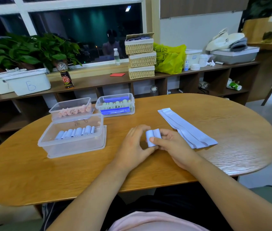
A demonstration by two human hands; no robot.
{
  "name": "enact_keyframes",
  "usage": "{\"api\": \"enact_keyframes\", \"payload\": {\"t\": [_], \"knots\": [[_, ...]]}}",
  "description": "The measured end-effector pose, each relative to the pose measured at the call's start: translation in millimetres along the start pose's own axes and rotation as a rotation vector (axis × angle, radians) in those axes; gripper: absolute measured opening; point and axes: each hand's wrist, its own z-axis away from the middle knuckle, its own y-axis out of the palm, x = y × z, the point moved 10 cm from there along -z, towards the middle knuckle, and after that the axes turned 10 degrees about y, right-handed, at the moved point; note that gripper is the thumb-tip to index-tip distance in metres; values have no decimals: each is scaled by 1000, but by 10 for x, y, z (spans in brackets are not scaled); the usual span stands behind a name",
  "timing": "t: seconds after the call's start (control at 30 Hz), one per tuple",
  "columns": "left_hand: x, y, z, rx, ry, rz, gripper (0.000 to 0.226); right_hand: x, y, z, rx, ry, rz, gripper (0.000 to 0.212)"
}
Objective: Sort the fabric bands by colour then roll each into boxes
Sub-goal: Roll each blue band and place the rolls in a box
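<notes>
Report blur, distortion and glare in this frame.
Head view: the wide-angle lens bows the table edge and the shelf; the dark window mirrors a ceiling light; the lilac roll is sharp; the top right corner is smeared.

My left hand (132, 147) and right hand (173, 144) are bare, the right thumbnail short and plain. Both forearms (90, 194) are uncovered as far as the view shows them. I wear a pale pink top (157, 220), a smooth stretch of it showing at the bottom edge. My lap is in black trousers (173, 200). At the lower left a dark strip of cloth (47, 214) with thin light stripes shows; I cannot tell whether it is part of my clothing.
</notes>
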Motion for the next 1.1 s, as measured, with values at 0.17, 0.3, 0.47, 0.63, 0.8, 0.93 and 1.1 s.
{"api": "enact_keyframes", "payload": {"t": [0.17, 0.3, 0.47, 0.63, 0.8, 0.93, 1.1], "knots": [[26, 7, 2, 11, 17, -13, 47, -36, 2, -8, 11, 36, 14, 22], [-19, 38, -1, 26, 61, -78, 44, -7, -34, 12, -71, 2, 89, 16], [-72, -1, 19, 48, 86, -100, 51, 41, -47, 28, -120, -24, 70, 17], [18, -239, 42, -16, 45, -39, 64, 150, -4, 18, -102, 20, -41, 25], [-1, -679, 171, -106, 136, -175, 56, 477, 163, -39, -56, 22, 41, 24], [284, -1322, 405, -237, 128, -386, 35, 735, 442, -193, -19, 6, 156, 30], [879, -1954, 721, -332, -48, -595, 29, 1097, 1029, -530, 39, -28, 323, 32]]}}
